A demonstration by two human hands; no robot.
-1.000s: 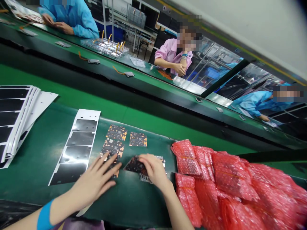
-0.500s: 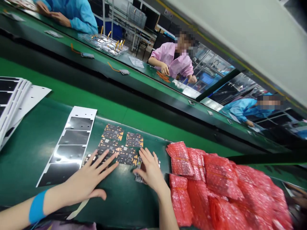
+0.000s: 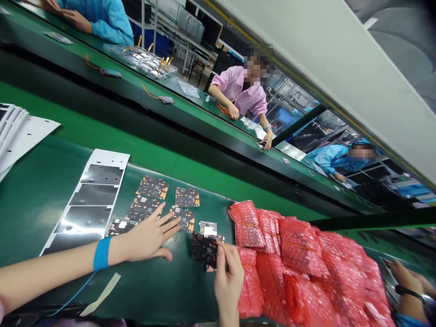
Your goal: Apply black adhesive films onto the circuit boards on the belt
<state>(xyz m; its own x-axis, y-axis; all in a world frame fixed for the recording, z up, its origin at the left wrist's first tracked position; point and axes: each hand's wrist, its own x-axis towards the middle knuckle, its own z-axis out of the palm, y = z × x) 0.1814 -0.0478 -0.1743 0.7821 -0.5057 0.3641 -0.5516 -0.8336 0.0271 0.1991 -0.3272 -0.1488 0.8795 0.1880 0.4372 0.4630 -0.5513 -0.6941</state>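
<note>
My left hand (image 3: 148, 236) lies flat and spread on the green bench, its fingertips beside several black circuit boards with orange patches (image 3: 152, 187). My right hand (image 3: 228, 281) pinches the edge of a dark circuit board (image 3: 203, 249), close to the red bubble bags (image 3: 279, 254). Just above that board lies a smaller board with a white label (image 3: 207, 229). Left of my left hand lies a white sheet of black rectangular pads (image 3: 89, 200). A blue wrist strap (image 3: 102, 253) circles my left wrist, with a thin cord trailing from it.
A stack of white sheets (image 3: 20, 131) lies at the far left. Beyond a dark gap runs a second green bench (image 3: 204, 129) with a tray of boards (image 3: 139, 61). Co-workers in pink (image 3: 236, 88) and blue (image 3: 105, 22) sit there. Another person's hands (image 3: 407, 284) show at lower right.
My right hand has come down and to the right, now pinching the dark board by its edge. My left hand has drawn back beside the boards. The view has tilted.
</note>
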